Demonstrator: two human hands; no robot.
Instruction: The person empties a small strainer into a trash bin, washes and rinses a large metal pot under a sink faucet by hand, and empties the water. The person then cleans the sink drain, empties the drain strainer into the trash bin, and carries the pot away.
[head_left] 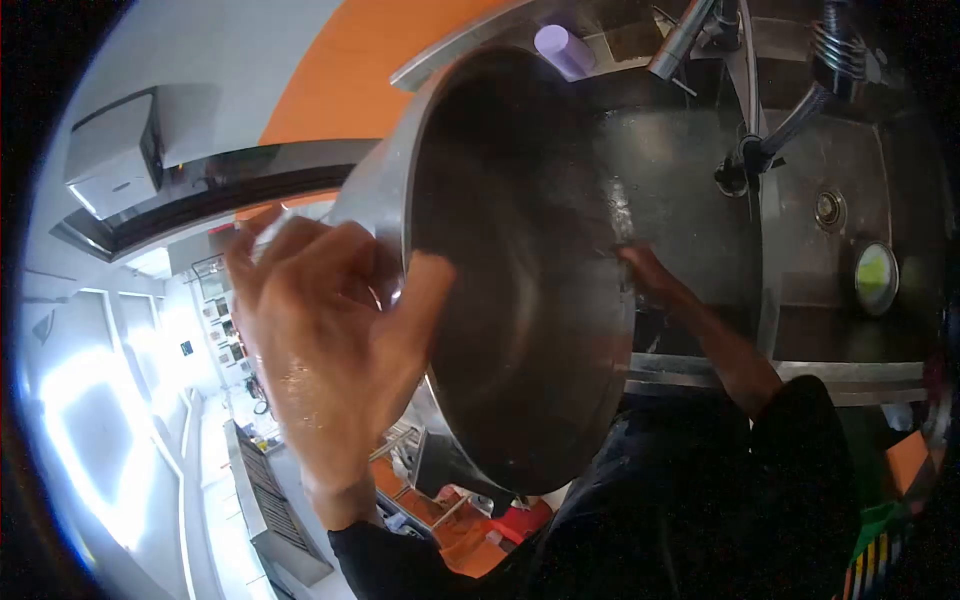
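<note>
A large metal pot [520,270] is tilted on its side over the sink, its dark inside facing me. On the left, my left hand [335,330] is wet and closed on the pot's rim, with the thumb over the edge and the fingers along the outer wall. My right hand [645,272] is at the opposite rim, closed on it; part of its fingers is hidden by the pot edge. Beyond it lies the dark basin of the sink [680,180].
A metal faucet [685,40] and a spring-coil sprayer [838,60] hang over the sink divider. The right basin holds a small round container [876,278] with something green-yellow. A purple cylinder [565,52] stands on the back ledge. A wall-mounted box [115,155] is at the left.
</note>
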